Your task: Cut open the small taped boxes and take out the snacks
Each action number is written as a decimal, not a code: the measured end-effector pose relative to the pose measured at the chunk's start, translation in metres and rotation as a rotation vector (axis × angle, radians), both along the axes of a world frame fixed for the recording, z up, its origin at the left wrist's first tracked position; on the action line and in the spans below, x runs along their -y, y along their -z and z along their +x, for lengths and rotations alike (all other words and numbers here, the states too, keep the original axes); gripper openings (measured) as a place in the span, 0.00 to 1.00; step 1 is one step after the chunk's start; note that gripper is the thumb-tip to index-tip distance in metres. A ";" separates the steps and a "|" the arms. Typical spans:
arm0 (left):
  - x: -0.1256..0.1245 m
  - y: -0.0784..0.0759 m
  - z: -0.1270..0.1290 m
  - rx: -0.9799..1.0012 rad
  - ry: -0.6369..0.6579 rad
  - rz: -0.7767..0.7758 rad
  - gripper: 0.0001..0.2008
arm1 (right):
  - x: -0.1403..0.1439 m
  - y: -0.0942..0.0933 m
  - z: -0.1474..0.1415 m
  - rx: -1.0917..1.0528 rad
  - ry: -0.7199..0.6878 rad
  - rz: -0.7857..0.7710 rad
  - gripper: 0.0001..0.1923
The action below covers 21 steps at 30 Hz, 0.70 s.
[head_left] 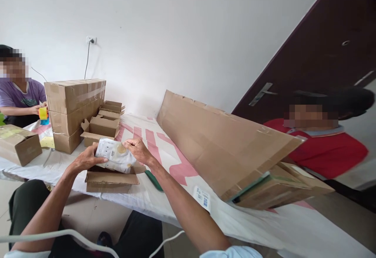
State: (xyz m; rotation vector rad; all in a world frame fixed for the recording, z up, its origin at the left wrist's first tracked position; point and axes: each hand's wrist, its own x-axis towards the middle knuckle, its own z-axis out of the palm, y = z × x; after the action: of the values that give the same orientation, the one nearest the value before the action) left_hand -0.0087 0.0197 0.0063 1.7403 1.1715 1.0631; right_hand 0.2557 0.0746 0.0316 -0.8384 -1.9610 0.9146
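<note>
Both of my hands grip a white printed packet point(115, 157), with pale yellowish spots on it, above an open cardboard box point(110, 179). My left hand point(86, 158) is closed on the packet's left end, thumb across its face. On the upper right corner, my right hand point(138, 150) pinches the packet between thumb and fingers. The box stands at the table's near edge with its front flap folded outward; the packet hides most of its inside. Just right of the box lies a flat dark green object point(154, 180), partly behind my right forearm.
Closed boxes point(66, 115) are stacked at the left, with open boxes point(104, 126) beside them. A large cardboard sheet point(217, 140) leans at the right near more boxes point(273, 189). A label sheet point(201, 198) lies on the table. One person holds a tape roll point(43, 113); another sits right.
</note>
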 end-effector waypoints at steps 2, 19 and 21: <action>0.000 0.006 0.001 0.050 0.010 -0.043 0.30 | -0.002 0.005 -0.001 -0.022 0.010 -0.055 0.29; 0.019 0.001 0.047 -0.125 -0.473 0.407 0.20 | 0.055 0.048 -0.025 -0.262 0.037 -0.250 0.54; 0.032 0.000 0.066 -0.280 -0.371 0.555 0.22 | 0.063 0.043 -0.035 -0.376 -0.052 -0.245 0.47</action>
State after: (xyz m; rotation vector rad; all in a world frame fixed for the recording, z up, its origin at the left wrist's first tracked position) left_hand 0.0574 -0.0127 0.0060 2.2020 1.5161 1.5094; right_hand 0.2209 0.0112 -0.0116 -0.6915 -1.5726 1.2627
